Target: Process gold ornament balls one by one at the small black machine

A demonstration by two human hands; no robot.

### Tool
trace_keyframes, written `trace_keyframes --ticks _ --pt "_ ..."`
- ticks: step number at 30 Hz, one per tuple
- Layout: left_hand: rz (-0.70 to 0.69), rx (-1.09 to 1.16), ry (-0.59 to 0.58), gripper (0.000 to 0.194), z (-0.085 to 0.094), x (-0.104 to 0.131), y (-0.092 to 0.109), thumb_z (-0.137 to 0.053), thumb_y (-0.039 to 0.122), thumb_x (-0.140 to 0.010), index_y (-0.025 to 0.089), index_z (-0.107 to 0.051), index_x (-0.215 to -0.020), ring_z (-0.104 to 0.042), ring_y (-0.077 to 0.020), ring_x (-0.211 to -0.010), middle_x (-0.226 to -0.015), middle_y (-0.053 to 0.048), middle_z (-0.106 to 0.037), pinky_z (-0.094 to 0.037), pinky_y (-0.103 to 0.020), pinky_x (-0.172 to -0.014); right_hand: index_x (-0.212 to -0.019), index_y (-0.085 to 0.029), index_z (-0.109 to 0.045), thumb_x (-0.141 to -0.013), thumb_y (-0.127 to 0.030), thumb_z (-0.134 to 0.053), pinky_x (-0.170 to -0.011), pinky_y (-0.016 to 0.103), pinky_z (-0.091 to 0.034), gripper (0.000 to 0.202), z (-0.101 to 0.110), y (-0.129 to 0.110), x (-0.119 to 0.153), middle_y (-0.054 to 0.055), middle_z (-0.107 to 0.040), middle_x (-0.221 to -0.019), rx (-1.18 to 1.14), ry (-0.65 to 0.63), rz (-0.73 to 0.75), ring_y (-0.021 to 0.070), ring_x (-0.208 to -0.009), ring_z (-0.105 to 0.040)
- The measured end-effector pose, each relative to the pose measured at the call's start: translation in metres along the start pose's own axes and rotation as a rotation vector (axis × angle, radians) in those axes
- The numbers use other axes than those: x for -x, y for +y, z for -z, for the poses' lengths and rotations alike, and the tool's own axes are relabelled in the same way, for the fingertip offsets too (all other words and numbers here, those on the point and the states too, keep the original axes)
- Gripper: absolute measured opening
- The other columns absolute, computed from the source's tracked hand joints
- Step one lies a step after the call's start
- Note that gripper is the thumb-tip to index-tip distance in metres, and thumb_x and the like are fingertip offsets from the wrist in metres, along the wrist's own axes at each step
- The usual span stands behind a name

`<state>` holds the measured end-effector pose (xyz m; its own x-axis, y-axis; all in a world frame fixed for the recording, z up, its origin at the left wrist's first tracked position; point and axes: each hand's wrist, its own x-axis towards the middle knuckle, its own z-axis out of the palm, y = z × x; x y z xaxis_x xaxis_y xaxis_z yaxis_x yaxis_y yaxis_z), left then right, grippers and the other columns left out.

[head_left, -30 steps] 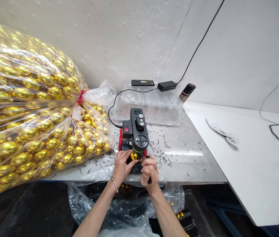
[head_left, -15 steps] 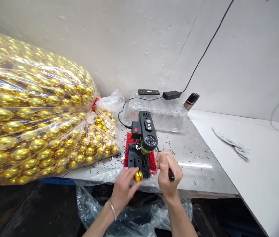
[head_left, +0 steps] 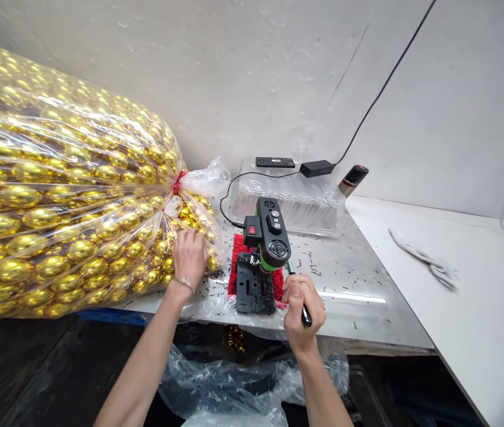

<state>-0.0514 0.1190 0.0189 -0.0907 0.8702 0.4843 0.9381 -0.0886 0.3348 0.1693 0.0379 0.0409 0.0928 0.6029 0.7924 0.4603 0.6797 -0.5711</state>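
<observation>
My right hand [head_left: 304, 305] is wrapped around the black-gripped lever [head_left: 307, 317] of a small black and green bench machine [head_left: 273, 234]. My left hand [head_left: 190, 259] is over the gold balls [head_left: 192, 216] at the loose end of a big clear plastic bag [head_left: 100, 196]; its fingertips are bent down out of sight, so what they hold is hidden. The machine's slotted black base plate [head_left: 247, 290] stands on a red mat [head_left: 236, 255], with black shavings on both and no ball under the head.
Behind the machine is a clear plastic tray [head_left: 287, 204] with a black power adapter [head_left: 317, 168] and cord. A dark-capped spray can [head_left: 353, 179] leans at its right. A white glove [head_left: 430, 261] lies on the right table. Clear plastic [head_left: 225, 379] hangs below the front edge.
My left hand has gone from the machine's front, where it held a gold ball, left to the bag. Gold balls now show below the table edge. My right hand stays on the lever.
</observation>
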Motion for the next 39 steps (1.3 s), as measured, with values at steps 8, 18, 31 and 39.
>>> trace_keyframes --ticks 8,18,31,39 --pt "-0.079 -0.32 -0.67 0.034 -0.027 -0.064 0.001 -0.058 0.021 -0.082 0.012 -0.064 -0.114 -0.057 -0.0315 -0.112 -0.122 -0.019 -0.062 -0.048 -0.036 -0.086 -0.066 -0.02 -0.045 -0.088 -0.002 -0.039 -0.062 0.027 -0.04 0.028 -0.001 0.001 0.004 -0.002 -0.048 -0.063 0.001 0.007 0.023 0.0124 -0.068 -0.051" --pt "-0.004 -0.192 -0.674 0.036 -0.037 -0.07 -0.003 -0.066 0.025 -0.075 0.016 -0.067 -0.109 -0.065 -0.0327 -0.101 -0.107 -0.017 -0.07 -0.05 -0.038 -0.084 -0.065 -0.02 -0.044 -0.089 -0.004 -0.039 -0.061 0.027 -0.04 0.029 -0.004 0.004 0.005 -0.002 -0.048 -0.062 0.013 0.035 0.022 0.0126 -0.068 -0.052" --pt "1.004 1.778 -0.38 0.032 0.024 0.052 0.021 -0.067 0.02 -0.075 0.014 -0.067 -0.107 -0.065 -0.0107 -0.069 -0.09 -0.008 -0.071 -0.049 -0.015 -0.053 -0.065 -0.019 -0.046 -0.088 -0.004 -0.04 -0.06 0.026 -0.04 0.029 -0.003 0.005 0.008 -0.001 -0.05 -0.064 0.0 0.028 -0.001 0.0119 -0.068 -0.052" --pt "1.017 1.714 -0.483 0.042 -0.011 0.075 0.045 -0.076 0.023 -0.067 0.016 -0.068 -0.107 -0.067 -0.0134 -0.07 -0.093 -0.008 -0.072 -0.047 -0.016 -0.051 -0.067 -0.019 -0.046 -0.088 -0.003 -0.04 -0.062 0.026 -0.041 0.028 -0.001 0.003 0.006 -0.001 -0.05 -0.065 0.033 -0.002 0.032 0.0118 -0.07 -0.053"
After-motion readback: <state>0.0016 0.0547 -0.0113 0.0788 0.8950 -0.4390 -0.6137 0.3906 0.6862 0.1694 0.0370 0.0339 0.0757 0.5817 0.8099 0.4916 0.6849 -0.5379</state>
